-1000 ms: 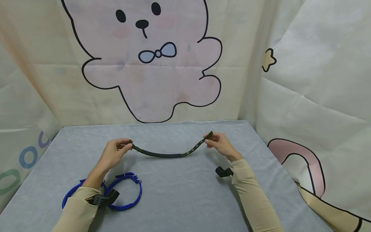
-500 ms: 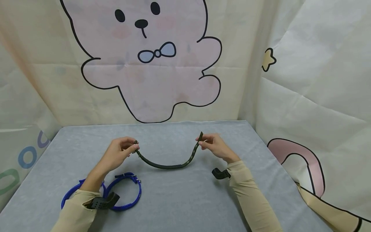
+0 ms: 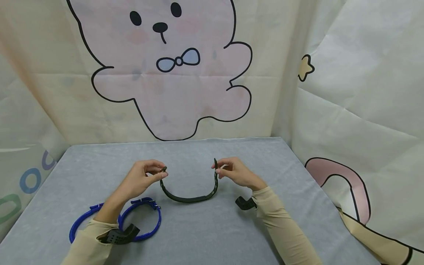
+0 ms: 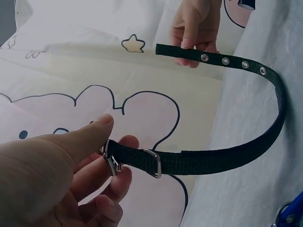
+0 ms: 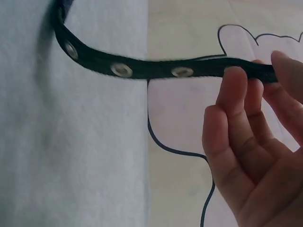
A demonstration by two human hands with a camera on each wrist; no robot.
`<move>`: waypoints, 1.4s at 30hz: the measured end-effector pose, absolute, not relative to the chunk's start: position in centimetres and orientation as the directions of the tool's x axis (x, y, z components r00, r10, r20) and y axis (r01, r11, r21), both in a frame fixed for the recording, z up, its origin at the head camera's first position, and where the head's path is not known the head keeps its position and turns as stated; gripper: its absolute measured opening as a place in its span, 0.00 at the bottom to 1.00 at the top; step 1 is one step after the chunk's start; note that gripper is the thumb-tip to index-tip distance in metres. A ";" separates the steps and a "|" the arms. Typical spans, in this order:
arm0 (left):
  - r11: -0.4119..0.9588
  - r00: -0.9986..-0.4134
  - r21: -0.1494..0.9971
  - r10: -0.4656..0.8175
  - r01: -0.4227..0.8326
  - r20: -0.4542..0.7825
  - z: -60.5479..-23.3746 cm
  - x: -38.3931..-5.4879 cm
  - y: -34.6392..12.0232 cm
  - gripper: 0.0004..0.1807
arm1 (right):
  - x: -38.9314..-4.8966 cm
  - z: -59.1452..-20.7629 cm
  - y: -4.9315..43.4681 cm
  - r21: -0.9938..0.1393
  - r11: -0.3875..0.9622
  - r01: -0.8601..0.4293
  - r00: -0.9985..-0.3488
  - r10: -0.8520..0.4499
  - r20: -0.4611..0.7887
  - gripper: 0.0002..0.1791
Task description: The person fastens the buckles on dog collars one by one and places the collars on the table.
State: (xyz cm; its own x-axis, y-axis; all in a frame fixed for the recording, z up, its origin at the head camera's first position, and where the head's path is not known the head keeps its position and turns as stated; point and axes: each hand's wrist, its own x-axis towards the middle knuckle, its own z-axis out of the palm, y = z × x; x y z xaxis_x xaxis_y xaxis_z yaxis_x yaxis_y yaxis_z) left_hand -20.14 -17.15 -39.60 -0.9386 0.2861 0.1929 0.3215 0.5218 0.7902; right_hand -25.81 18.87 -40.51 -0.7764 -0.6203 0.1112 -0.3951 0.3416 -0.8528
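Observation:
A dark green collar [image 3: 188, 200] hangs in a U between both hands above the table. My left hand [image 3: 141, 178] pinches its buckle end; the left wrist view shows the metal buckle [image 4: 111, 160] at the thumb and a metal loop [image 4: 156, 163] farther along the strap. My right hand [image 3: 239, 173] pinches the other end between thumb and fingers, with the tip standing up past them. Metal eyelets [image 5: 121, 70] run along that end in the right wrist view. Two blue collars [image 3: 159, 221], each bent into a ring, lie by my left forearm, which partly covers them.
A grey-blue cloth covers the table [image 3: 205, 235]. Behind it hangs a curtain [image 3: 265, 121] printed with a pink bear. More printed cloth [image 3: 357, 121] hangs along the right side, and another sheet on the left.
Both hands have come closer together and slightly nearer my body, still gripping the green collar's ends. Its shallow curve has deepened into a U. The blue collars stay put.

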 end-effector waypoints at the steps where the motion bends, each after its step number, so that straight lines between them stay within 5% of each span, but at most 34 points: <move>1: 0.515 -0.941 0.798 0.281 0.312 0.187 -39.7 -20.2 -17.1 0.16 | -25.8 -40.6 18.7 -0.863 0.331 -0.382 -0.777 -0.621 0.106 0.14; 12: 0.197 -0.958 0.951 0.209 0.239 0.198 -40.3 -20.2 -16.2 0.19 | -25.7 -41.4 17.9 -0.895 0.262 -0.360 -0.724 -0.684 0.091 0.16; 18: 0.065 -0.957 0.970 0.189 0.235 0.219 -40.7 -20.3 -15.7 0.07 | -25.6 -41.6 17.4 -0.892 0.255 -0.375 -0.703 -0.705 0.094 0.19; 28: 0.174 -0.945 0.944 0.224 0.280 0.239 -41.4 -20.5 -15.3 0.21 | -24.9 -41.7 16.2 -0.859 0.305 -0.410 -0.710 -0.698 0.091 0.19; 42: 0.165 -0.955 0.951 0.187 0.261 0.229 -41.6 -20.5 -14.3 0.16 | -24.3 -42.4 14.9 -0.838 0.334 -0.431 -0.717 -0.691 0.094 0.17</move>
State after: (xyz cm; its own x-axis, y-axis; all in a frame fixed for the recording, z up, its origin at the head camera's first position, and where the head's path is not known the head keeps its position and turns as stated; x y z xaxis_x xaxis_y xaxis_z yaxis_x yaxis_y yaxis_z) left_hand -20.50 -14.34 -41.56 -0.9552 0.1870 0.2293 0.2607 0.1651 0.9512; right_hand -24.33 14.91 -42.36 -0.7167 -0.6911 0.0937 -0.4313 0.3337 -0.8382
